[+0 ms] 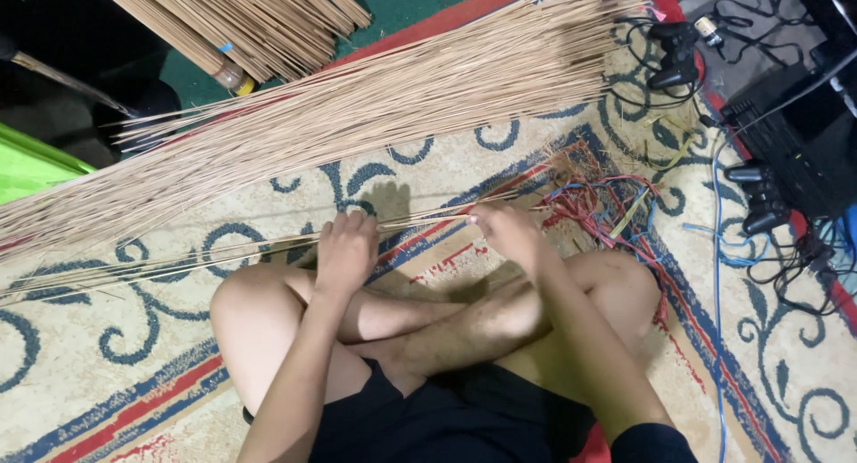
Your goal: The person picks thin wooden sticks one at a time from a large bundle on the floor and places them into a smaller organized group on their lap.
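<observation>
I sit cross-legged on a patterned carpet (464,159). My left hand (345,250) and my right hand (505,231) both grip a small bunch of thin tan sticks (178,258) that runs leftward across the floor in front of my knees. A much bigger heap of the same sticks (357,115) lies spread on the carpet just beyond my hands. A tangle of red and blue strings (607,208) rests right of my right hand.
Another bundle of sticks (259,21) lies at the top on a green mat. Black game controllers (674,57), a black console (803,141) and blue and black cables (719,249) crowd the right side. A bright green object (31,164) sits at the left edge.
</observation>
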